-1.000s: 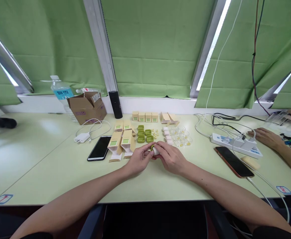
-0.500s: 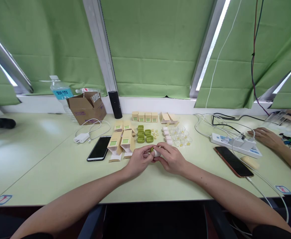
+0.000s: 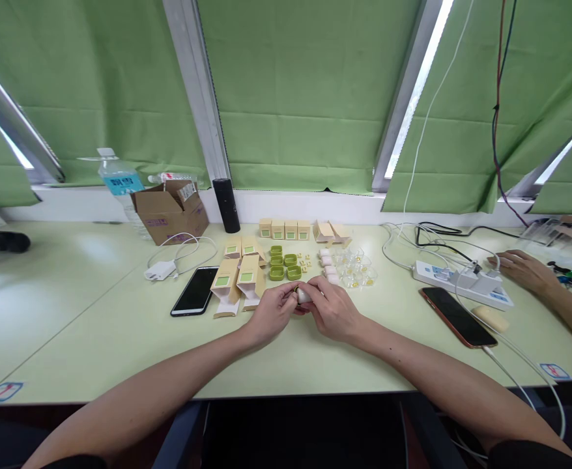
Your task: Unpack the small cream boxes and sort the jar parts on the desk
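Observation:
Over the front middle of the table, my left hand [image 3: 270,315] and my right hand [image 3: 335,310] meet around a small white rounded piece [image 3: 303,296]. Fingers of both hands pinch it and cover most of it; a dark edge shows at its left end. Just beyond my fingertips sit several small olive-green square cups [image 3: 277,273]. Tiny yellow pieces [image 3: 305,263] lie to their right, then a column of pale pink-white blocks [image 3: 329,270] and a cluster of clear plastic domes [image 3: 356,268]. Left of my left hand lie open cream-coloured small boxes [image 3: 225,281].
Closed small boxes [image 3: 290,230] stand in a row at the back. A black phone [image 3: 195,291], a charger [image 3: 160,270], a cardboard box [image 3: 171,218] and a black cylinder [image 3: 226,206] are leftward. Rightward are a power strip [image 3: 447,277], another phone [image 3: 457,317] and another person's hand [image 3: 528,270].
My right fingers have shifted slightly left and over the white piece. The green part that showed at its left end is now mostly hidden. Things on the table stay in place.

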